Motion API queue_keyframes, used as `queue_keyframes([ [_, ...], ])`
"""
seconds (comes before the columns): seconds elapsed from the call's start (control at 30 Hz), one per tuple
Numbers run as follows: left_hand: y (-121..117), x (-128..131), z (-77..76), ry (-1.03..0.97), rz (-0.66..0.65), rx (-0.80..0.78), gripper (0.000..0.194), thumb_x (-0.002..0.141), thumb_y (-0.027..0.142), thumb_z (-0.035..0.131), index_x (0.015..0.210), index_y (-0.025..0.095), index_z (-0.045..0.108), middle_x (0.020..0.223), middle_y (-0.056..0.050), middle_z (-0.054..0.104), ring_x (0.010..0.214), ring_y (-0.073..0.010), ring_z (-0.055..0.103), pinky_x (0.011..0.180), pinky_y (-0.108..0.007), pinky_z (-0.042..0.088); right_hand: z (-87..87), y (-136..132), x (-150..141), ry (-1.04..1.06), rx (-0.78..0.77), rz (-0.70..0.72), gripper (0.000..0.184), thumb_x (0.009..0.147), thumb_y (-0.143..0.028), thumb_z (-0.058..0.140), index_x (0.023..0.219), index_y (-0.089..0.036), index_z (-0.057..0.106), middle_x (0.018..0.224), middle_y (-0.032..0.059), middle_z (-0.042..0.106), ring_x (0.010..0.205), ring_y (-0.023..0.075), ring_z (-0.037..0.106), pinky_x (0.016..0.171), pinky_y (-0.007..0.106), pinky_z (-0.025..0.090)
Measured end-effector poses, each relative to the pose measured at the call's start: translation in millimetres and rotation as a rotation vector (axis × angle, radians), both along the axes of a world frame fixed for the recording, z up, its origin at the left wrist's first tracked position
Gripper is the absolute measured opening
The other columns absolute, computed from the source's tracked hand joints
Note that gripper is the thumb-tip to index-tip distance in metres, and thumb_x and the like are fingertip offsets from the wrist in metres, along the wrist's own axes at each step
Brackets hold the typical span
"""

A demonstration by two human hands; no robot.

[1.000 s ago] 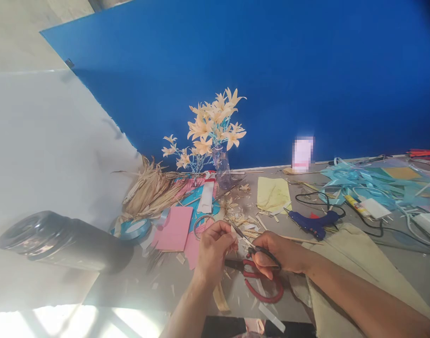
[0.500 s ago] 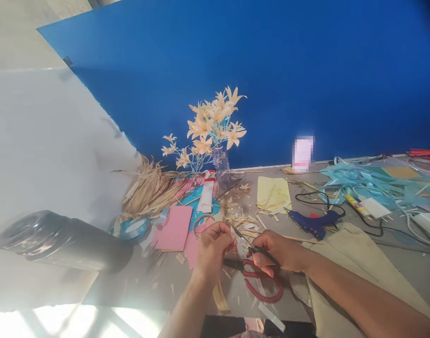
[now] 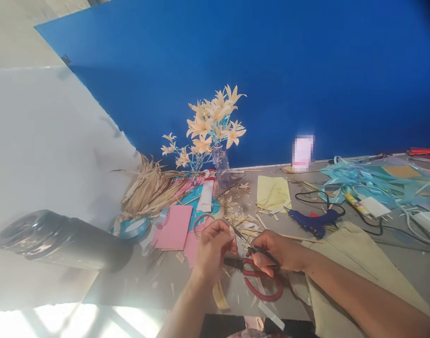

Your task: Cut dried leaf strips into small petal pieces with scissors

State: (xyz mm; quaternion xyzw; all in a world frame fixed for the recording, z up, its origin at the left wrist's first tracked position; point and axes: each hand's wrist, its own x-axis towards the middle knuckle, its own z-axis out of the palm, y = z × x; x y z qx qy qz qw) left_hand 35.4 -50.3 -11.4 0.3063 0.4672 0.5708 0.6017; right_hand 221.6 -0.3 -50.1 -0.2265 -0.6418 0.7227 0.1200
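1. Since the earlier frame little had moved: both hands kept their place near the middle of the surface (image 3: 394, 263), and the view had only drifted slightly.
2. The left hand (image 3: 212, 248) had its fingers (image 3: 224, 228) pinched closed on a small pale sliver, too small to make out clearly.
3. The right hand (image 3: 276, 253) had its fingers curled closed round the dark handles of a slim pair of black scissors (image 3: 243, 237).
4. The scissors' long axis ran from the right hand up and to the far left, the tips ending just beside the left fingertips; the sliver lay at those tips, so the left hand was the nearer to it.
5. A second pair, the red scissors (image 3: 262, 284), lay flat on the surface just under and nearer than the right hand; two pairs in all.
6. Further out: one blue glue gun (image 3: 312, 221) to the right, one pink card (image 3: 173, 227) to the left, one roll of blue tape (image 3: 133, 228) beyond it, one vase of paper flowers (image 3: 216, 129) at the far side.
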Motion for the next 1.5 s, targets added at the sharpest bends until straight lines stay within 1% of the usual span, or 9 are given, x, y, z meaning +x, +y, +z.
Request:
queue_keyframes([
  [0.2, 0.2, 0.2, 0.5, 0.004, 0.005, 0.004, 0.012, 0.064, 0.016, 0.066, 0.064, 0.018, 0.054, 0.053, 0.004, 0.055, 0.048, -0.0113, 0.051, 0.050, -0.024, 0.041, -0.8, -0.1, -0.1, 0.023, 0.008, 0.006, 0.060, 0.078, -0.066, 0.063, 0.052, -0.014, 0.055, 0.046, -0.0019, 0.051, 0.044, 0.0070, 0.036, 0.044, 0.023, 0.020],
  [0.47, 0.5, 1.8, 1.0, -0.004, 0.015, 0.007, 0.013, 0.063, 0.016, 0.067, 0.063, 0.018, 0.054, 0.053, 0.004, 0.055, 0.048, -0.0115, 0.052, 0.050, -0.024, 0.041, 3.5, -0.8, -1.2, 0.029, -0.004, 0.009, 0.063, 0.076, -0.071, 0.062, 0.051, -0.014, 0.054, 0.047, -0.0013, 0.051, 0.044, 0.0069, 0.036, 0.044, 0.023, 0.020],
  [0.67, -0.7, 2.7, -0.8, -0.028, 0.028, 0.001, 0.015, 0.063, 0.017, 0.069, 0.066, 0.018, 0.054, 0.056, 0.004, 0.056, 0.048, -0.0112, 0.053, 0.049, -0.024, 0.042, 1.2, -1.0, -0.6, 0.018, -0.007, -0.005, 0.061, 0.077, -0.069, 0.064, 0.052, -0.014, 0.054, 0.047, -0.0017, 0.052, 0.043, 0.0063, 0.036, 0.043, 0.023, 0.020],
  [1.0, 0.0, 1.7, -0.6, -0.049, 0.020, 0.007, 0.015, 0.065, 0.016, 0.068, 0.065, 0.018, 0.054, 0.055, 0.004, 0.056, 0.049, -0.0116, 0.053, 0.049, -0.024, 0.041, 5.2, -1.7, -2.3, 0.037, -0.013, -0.005, 0.062, 0.075, -0.070, 0.064, 0.050, -0.014, 0.053, 0.047, -0.0012, 0.052, 0.044, 0.0068, 0.037, 0.044, 0.023, 0.022],
  [1.23, 0.4, -2.0, -3.0, -0.056, -0.007, 0.020, 0.013, 0.067, 0.014, 0.066, 0.065, 0.018, 0.054, 0.057, 0.004, 0.055, 0.050, -0.0118, 0.052, 0.050, -0.025, 0.042, 1.6, -1.6, -1.6, 0.012, -0.033, 0.009, 0.060, 0.075, -0.070, 0.064, 0.052, -0.015, 0.052, 0.045, -0.0024, 0.050, 0.043, 0.0073, 0.036, 0.044, 0.023, 0.020],
  [1.5, -0.9, -1.2, 0.1, -0.035, 0.002, -0.001, 0.014, 0.066, 0.016, 0.068, 0.065, 0.019, 0.054, 0.057, 0.004, 0.055, 0.050, -0.0119, 0.052, 0.050, -0.024, 0.042, 4.8, -2.7, -2.8, 0.008, 0.010, 0.000, 0.064, 0.074, -0.073, 0.062, 0.049, -0.015, 0.052, 0.045, -0.0026, 0.049, 0.044, 0.0069, 0.036, 0.044, 0.023, 0.021],
])
